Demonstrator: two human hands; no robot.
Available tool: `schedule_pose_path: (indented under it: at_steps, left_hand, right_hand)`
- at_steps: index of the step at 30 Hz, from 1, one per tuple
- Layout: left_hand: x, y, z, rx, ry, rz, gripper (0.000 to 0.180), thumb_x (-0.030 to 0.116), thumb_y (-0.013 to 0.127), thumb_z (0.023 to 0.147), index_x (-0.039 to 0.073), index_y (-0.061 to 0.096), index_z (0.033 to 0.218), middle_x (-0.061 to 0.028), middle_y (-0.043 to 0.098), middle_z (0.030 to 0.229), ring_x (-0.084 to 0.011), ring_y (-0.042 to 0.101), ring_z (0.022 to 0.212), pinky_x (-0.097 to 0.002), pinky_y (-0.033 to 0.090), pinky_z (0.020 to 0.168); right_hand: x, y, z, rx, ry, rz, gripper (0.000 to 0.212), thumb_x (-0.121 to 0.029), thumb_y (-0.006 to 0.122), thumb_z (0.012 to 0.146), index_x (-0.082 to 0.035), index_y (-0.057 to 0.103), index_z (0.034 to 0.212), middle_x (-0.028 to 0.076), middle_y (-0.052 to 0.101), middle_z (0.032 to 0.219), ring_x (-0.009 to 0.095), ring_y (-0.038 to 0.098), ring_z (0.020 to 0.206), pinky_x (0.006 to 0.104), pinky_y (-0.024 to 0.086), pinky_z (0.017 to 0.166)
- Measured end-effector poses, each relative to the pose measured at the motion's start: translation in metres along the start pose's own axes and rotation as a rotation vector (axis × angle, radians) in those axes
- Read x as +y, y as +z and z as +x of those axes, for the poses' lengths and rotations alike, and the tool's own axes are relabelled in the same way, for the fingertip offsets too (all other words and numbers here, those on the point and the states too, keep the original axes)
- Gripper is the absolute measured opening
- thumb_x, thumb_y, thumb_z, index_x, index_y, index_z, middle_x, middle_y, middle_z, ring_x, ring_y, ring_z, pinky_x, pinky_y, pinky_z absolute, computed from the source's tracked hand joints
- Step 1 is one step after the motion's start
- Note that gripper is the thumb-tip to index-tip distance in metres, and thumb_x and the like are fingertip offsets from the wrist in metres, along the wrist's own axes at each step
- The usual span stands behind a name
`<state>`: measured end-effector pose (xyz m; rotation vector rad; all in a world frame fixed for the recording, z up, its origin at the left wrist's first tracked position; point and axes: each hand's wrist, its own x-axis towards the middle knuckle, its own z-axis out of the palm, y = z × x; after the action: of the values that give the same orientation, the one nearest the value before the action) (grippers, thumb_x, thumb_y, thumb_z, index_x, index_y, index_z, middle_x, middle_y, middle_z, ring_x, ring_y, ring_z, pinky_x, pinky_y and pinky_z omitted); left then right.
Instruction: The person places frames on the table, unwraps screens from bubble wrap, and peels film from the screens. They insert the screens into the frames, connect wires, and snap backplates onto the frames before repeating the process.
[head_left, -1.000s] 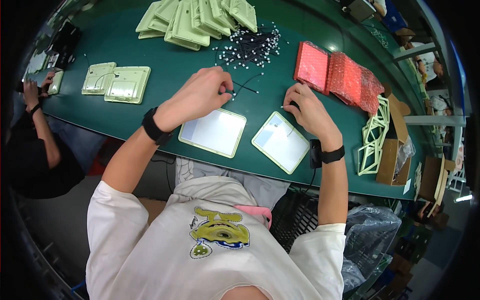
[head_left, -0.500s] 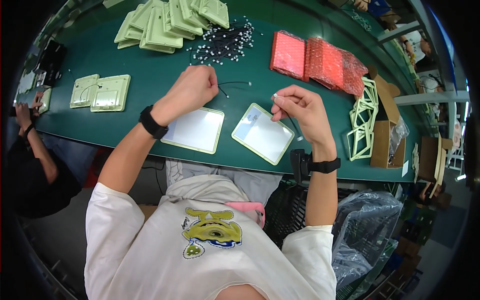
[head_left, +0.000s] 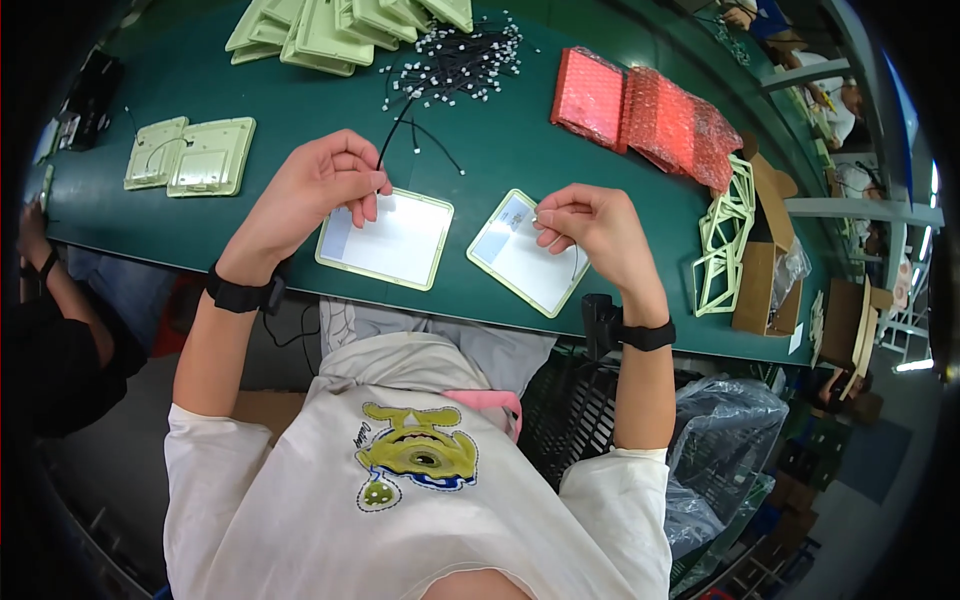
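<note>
My left hand (head_left: 322,190) pinches a thin black cable (head_left: 384,150) between thumb and fingers, above the upper left of a flat panel (head_left: 395,250) with a pale green rim. That cable rises from the fingertips; dark strands with small white ends hang beside it, and I cannot tell if they belong to it. My right hand (head_left: 600,228) is closed in a pinch over a second, tilted panel (head_left: 525,262). At its fingertips shows a small pale connector (head_left: 537,221); a thin dark wire hangs below the hand. Both panels lie white face up on the green table (head_left: 300,110).
Ahead lie a heap of black cables (head_left: 455,60) and stacked pale green casings (head_left: 320,38). Two more casings (head_left: 212,157) sit left. Right are red bubble-wrapped packs (head_left: 665,120), green frames (head_left: 724,240) and a cardboard box (head_left: 765,245). Another person's hand (head_left: 33,222) shows far left.
My left hand has moved left and turned from a fist to a pinch, the cable now rising from it. My right hand has shifted slightly down and left. The view has shifted a little.
</note>
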<state>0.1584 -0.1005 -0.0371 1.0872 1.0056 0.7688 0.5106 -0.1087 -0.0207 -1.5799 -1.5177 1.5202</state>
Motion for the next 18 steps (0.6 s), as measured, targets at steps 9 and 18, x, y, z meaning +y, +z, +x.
schedule_pose_path:
  at_steps: [9,18]
  left_hand:
    - [-0.009,-0.031,-0.006,-0.009,-0.018,0.141,0.008,0.007,0.067,0.105,0.000,0.064,0.106,-0.0119,0.078,0.102,-0.0096,0.066,0.078,-0.0263,0.055,0.072]
    - [-0.023,-0.047,-0.002,-0.015,0.074,0.129,0.010,0.008,0.066,0.107,0.000,0.061,0.111,-0.0120,0.075,0.103,-0.0128,0.073,0.085,-0.0260,0.059,0.076]
  right_hand:
    - [0.002,0.028,0.011,0.099,-0.141,-0.625,0.011,0.000,0.069,0.096,0.008,0.074,0.101,0.016,0.077,0.082,0.022,0.077,0.070,0.0323,0.060,0.067]
    - [-0.010,0.037,0.007,0.114,-0.248,-0.948,0.013,-0.004,0.071,0.094,0.007,0.073,0.100,0.025,0.076,0.086,0.040,0.075,0.080,0.0448,0.058,0.076]
